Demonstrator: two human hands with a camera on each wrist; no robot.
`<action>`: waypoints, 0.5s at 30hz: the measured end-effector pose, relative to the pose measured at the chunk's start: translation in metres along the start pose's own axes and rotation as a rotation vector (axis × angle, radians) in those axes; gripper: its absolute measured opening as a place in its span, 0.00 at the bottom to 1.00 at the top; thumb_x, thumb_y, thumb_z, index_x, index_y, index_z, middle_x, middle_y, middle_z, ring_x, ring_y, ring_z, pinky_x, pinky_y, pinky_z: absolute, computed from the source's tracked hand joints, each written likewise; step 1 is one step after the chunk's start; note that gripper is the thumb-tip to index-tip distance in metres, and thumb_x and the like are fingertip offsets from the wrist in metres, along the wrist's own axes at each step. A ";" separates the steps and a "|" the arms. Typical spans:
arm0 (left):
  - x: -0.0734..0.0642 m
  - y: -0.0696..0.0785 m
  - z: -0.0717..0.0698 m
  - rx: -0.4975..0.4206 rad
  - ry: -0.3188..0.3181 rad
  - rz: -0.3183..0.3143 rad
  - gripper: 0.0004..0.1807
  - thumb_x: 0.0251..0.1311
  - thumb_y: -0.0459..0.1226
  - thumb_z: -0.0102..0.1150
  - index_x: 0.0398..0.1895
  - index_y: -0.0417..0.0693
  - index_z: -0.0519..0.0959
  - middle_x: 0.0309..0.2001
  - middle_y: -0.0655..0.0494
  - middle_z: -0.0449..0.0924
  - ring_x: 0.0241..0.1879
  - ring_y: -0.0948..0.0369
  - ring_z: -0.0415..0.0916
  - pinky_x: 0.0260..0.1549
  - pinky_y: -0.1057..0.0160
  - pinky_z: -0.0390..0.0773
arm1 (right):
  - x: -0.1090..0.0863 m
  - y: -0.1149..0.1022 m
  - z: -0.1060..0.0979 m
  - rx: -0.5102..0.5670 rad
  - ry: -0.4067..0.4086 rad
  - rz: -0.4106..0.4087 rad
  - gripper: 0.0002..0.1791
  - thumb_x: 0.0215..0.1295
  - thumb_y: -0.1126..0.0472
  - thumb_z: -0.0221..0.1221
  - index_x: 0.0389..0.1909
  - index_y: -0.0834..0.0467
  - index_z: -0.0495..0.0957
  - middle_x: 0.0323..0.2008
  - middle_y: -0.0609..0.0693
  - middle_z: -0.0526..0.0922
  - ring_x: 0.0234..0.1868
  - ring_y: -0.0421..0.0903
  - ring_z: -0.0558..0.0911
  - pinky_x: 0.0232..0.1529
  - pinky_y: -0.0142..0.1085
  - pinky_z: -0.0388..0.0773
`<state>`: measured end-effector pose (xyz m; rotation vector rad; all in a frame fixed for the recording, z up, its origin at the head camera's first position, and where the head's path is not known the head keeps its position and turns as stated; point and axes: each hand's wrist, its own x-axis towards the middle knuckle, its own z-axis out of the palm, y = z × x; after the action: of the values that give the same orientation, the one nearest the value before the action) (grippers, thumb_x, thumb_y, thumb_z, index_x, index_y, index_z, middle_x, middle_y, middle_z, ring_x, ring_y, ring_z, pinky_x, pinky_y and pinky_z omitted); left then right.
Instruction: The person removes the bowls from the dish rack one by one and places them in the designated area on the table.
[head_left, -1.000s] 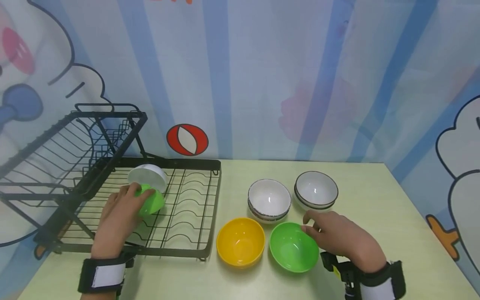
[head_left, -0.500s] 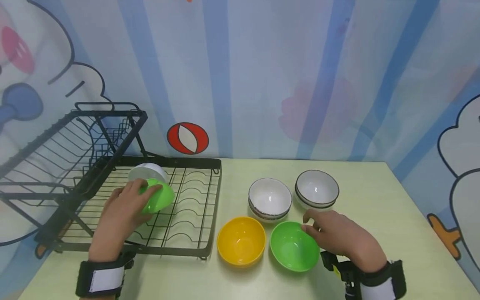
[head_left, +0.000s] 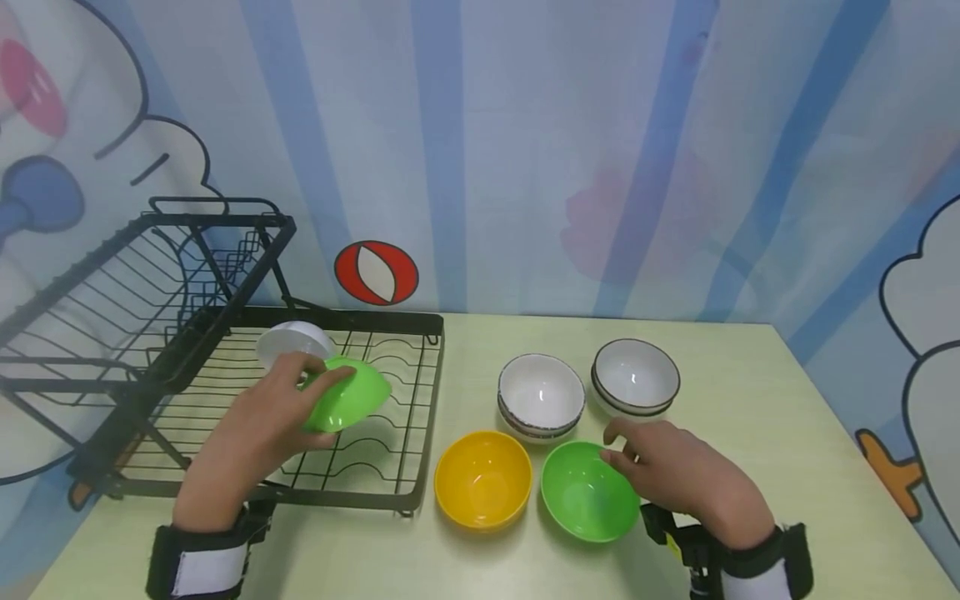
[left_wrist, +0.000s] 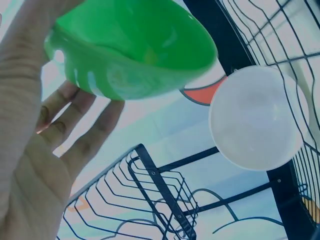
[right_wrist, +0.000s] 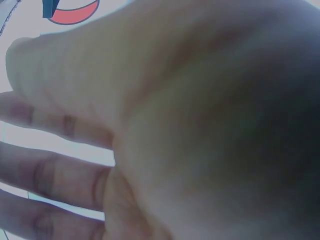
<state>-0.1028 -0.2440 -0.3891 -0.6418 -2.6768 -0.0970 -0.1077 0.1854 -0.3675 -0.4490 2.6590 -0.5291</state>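
Note:
My left hand (head_left: 258, 425) grips a green bowl (head_left: 348, 396) by its edge, tilted on its side over the lower tier of the black dish rack (head_left: 420, 450). Behind it a white bowl (head_left: 288, 337) leans in the rack's wires; the left wrist view shows this white bowl (left_wrist: 255, 120) apart from the green bowl (left_wrist: 135, 75). At the right, my right hand (head_left: 686, 467) hovers by the rim of a second green bowl (head_left: 588, 492), its fingers loosely bent. Nothing lies in the fingers (right_wrist: 55, 175) in the right wrist view. Whether they touch that rim I cannot tell.
A yellow bowl (head_left: 483, 483) stands left of the second green bowl. Behind them are two stacks of white bowls, a left stack (head_left: 540, 396) and a right stack (head_left: 636, 379). The rack's raised upper tier (head_left: 112, 300) rises at the left, before a patterned backdrop (head_left: 510, 167).
My left hand has moved to the right with the green bowl, away from the white bowl, and more of the green bowl shows. The right hand has stayed in place.

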 end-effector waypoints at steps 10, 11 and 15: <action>0.004 0.013 -0.004 -0.046 -0.001 0.045 0.47 0.31 0.40 0.85 0.62 0.56 0.74 0.51 0.44 0.74 0.44 0.51 0.77 0.40 0.53 0.87 | -0.001 -0.001 0.001 -0.010 0.022 -0.015 0.17 0.71 0.55 0.57 0.55 0.58 0.76 0.38 0.50 0.86 0.38 0.44 0.83 0.39 0.42 0.81; 0.005 0.014 -0.004 -0.047 0.004 0.052 0.47 0.30 0.40 0.85 0.62 0.56 0.74 0.51 0.44 0.74 0.45 0.51 0.77 0.41 0.53 0.87 | -0.001 -0.001 0.002 -0.010 0.022 -0.013 0.17 0.71 0.56 0.57 0.55 0.58 0.76 0.38 0.50 0.86 0.38 0.44 0.83 0.39 0.42 0.81; 0.007 0.021 -0.003 -0.055 0.018 0.084 0.47 0.30 0.40 0.85 0.62 0.57 0.74 0.52 0.44 0.73 0.45 0.51 0.78 0.42 0.54 0.87 | -0.001 -0.002 0.002 -0.010 0.024 -0.013 0.17 0.71 0.56 0.57 0.56 0.58 0.76 0.39 0.50 0.86 0.39 0.44 0.83 0.39 0.43 0.82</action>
<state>-0.0984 -0.2229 -0.3839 -0.7659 -2.6342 -0.1532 -0.1056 0.1836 -0.3681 -0.4666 2.6839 -0.5288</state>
